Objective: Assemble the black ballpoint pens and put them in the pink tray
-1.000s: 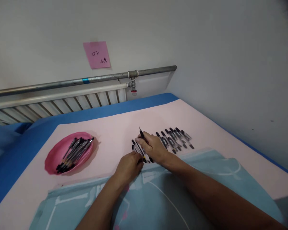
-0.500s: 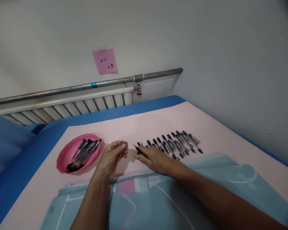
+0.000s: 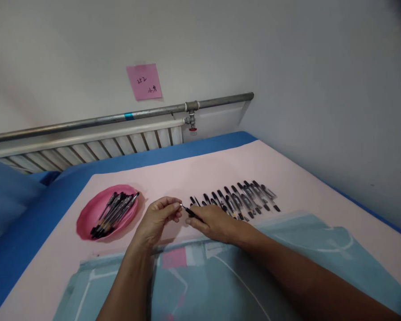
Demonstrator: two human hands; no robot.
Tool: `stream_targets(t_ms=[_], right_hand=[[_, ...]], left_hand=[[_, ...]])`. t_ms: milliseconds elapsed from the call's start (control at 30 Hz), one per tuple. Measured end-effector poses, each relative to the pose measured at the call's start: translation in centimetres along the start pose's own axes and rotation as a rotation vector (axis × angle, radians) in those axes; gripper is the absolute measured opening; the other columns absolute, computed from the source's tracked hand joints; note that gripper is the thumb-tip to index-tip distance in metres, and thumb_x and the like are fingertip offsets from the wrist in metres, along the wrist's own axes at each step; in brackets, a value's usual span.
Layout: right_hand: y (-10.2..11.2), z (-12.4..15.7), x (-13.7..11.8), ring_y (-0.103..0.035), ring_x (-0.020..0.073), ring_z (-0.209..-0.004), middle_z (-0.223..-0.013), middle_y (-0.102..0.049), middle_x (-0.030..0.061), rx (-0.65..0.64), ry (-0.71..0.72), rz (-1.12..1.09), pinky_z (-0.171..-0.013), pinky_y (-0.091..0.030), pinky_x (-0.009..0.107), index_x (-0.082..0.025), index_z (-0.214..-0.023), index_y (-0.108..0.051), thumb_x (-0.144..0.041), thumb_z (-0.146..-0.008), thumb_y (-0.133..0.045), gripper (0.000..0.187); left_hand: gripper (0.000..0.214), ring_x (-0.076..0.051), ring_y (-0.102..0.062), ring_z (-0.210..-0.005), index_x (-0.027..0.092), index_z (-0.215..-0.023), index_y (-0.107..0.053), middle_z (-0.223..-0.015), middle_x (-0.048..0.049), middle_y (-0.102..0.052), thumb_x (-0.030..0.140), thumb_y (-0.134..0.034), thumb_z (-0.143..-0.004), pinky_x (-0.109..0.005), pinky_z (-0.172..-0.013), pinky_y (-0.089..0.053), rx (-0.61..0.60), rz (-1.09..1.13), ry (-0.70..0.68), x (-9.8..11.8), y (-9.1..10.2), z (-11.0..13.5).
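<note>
My right hand [image 3: 214,222] grips a black pen [image 3: 191,212] low over the pink sheet, its tip pointing left. My left hand [image 3: 157,218] is closed in a pinch on a tiny metal piece at that pen's tip; I cannot make out what the piece is. Just right of my right hand lies a row of several black pens [image 3: 243,198], side by side. A pink dish [image 3: 87,218] left of my left hand holds several more black pens [image 3: 115,210].
A pale blue printed cloth [image 3: 254,272] covers the near part of the pink sheet [image 3: 200,171]. Blue padding [image 3: 26,223] borders the sheet at left and back. A radiator [image 3: 87,149] and pipe [image 3: 147,113] run along the wall, with a pink note [image 3: 143,81] above.
My left hand left the pen row, moved left and lifted in a pinch. My right hand brought a pen leftwards until its tip met the left fingers. The view shifted slightly.
</note>
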State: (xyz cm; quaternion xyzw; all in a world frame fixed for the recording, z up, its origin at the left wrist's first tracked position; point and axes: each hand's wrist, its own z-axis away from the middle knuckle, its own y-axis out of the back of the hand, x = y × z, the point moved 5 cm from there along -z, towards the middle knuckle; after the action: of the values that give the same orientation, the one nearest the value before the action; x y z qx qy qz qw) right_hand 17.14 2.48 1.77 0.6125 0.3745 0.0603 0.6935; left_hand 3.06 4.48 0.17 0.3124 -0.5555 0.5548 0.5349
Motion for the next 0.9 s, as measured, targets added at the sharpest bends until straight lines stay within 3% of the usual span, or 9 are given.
stream_targets(t_ms=[167, 267, 633, 900], right_hand=[[-0.2, 0.1, -0.1, -0.057, 0.0178, -0.071, -0.081, -0.065, 0.0069, -0.025, 0.019, -0.006, -0.057, -0.031, 0.023, -0.016, -0.097, -0.057, -0.032, -0.088, -0.042, 0.024], [-0.4, 0.0, 0.0, -0.057, 0.0176, -0.071, -0.081, -0.065, 0.0068, -0.022, 0.027, -0.012, -0.057, -0.031, 0.023, -0.016, -0.099, -0.058, -0.031, -0.088, -0.042, 0.024], [-0.8, -0.2, -0.3, -0.056, 0.0159, -0.069, -0.082, -0.064, 0.0059, 0.091, -0.033, -0.164, -0.058, -0.032, 0.022, -0.016, -0.094, -0.056, -0.032, -0.089, -0.039, 0.024], [-1.8, -0.4, -0.1, -0.057, 0.0156, -0.07, -0.081, -0.064, 0.0052, 0.16, -0.032, -0.311, -0.061, -0.036, 0.023, -0.016, -0.09, -0.056, -0.031, -0.089, -0.04, 0.022]], left_hand=[[0.019, -0.008, -0.055, -0.055, 0.012, -0.08, -0.065, -0.062, -0.0001, -0.062, 0.024, -0.07, -0.066, -0.02, -0.055, -0.042, -0.068, -0.121, 0.0, -0.6, 0.2, -0.3], [0.019, -0.007, -0.054, -0.055, 0.012, -0.079, -0.065, -0.063, -0.0001, -0.063, 0.024, -0.07, -0.065, -0.02, -0.057, -0.042, -0.047, -0.149, -0.009, -0.7, 0.3, -0.5], [0.02, -0.008, -0.056, -0.053, 0.012, -0.072, -0.063, -0.058, 0.0002, -0.062, 0.024, -0.074, -0.062, -0.019, -0.053, -0.042, -0.012, 0.139, 0.058, -1.6, -0.8, -0.6], [0.021, -0.007, -0.053, -0.052, 0.012, -0.067, -0.063, -0.055, 0.0004, -0.061, 0.027, -0.075, -0.061, -0.019, -0.053, -0.039, 0.054, 0.096, 0.031, -2.0, -0.7, -0.7]])
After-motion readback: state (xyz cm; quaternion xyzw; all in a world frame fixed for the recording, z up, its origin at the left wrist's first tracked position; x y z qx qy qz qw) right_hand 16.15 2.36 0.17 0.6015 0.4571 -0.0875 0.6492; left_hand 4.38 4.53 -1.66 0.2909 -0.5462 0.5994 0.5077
